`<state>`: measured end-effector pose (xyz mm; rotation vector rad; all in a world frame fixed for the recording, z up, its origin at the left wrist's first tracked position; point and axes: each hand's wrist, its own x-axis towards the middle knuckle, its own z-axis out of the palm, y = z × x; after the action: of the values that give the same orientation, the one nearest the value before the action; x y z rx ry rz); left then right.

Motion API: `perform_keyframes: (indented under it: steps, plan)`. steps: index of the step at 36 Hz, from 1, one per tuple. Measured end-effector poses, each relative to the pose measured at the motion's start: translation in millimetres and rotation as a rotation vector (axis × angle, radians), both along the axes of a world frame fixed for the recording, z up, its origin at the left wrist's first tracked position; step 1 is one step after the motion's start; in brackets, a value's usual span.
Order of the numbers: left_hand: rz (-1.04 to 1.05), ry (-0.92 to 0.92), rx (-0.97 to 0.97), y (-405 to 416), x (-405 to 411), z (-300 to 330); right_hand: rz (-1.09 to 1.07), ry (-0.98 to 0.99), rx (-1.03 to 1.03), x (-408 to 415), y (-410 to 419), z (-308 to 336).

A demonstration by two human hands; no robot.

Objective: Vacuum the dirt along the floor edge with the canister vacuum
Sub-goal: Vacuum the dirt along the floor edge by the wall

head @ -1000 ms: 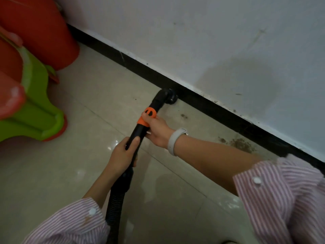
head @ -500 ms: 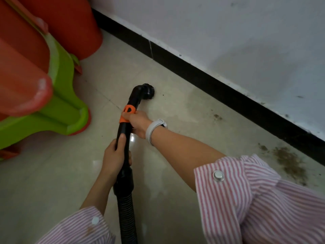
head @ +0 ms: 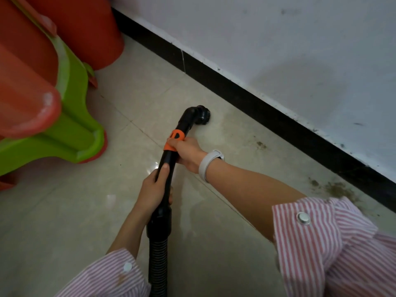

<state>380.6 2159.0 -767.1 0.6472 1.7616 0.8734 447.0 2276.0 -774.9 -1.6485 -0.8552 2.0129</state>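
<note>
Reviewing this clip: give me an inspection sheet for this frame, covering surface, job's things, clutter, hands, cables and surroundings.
Surface: glossy beige tile floor; dirt patch and smaller speck near the black baseboard.
Job's things: vacuum wand, nozzle down on the floor, apart from the dirt patch.
Clutter: green and orange plastic furniture.
Hands: left hand and right hand both grip the wand.
Cables: ribbed hose only.
Surroundings: scuffed white wall.

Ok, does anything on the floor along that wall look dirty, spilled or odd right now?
Yes. A brown dirt patch lies against the black baseboard at right, with a smaller speck nearer the middle. The vacuum nozzle sits left of both, so neither is being picked up.
</note>
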Motion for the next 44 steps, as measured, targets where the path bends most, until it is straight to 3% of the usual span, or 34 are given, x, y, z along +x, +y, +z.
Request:
perform_keyframes:
  steps: [15, 33, 40, 44]
  plan:
    - [-0.203, 0.014, -0.026, -25, 45, 12, -0.078, -0.008, -0.081, 69, -32, 15]
    - [-0.467, 0.035, -0.03, -13, 105, 24, -0.324, -0.013, -0.173, 153, -49, 35]
    - [-0.598, -0.056, -0.102, -13, 123, 32, -0.384, -0.235, -0.128, 173, -64, 24]
    - [-0.638, -0.063, -0.123, -8, 122, 35, -0.413, -0.266, -0.09, 175, -68, 22]
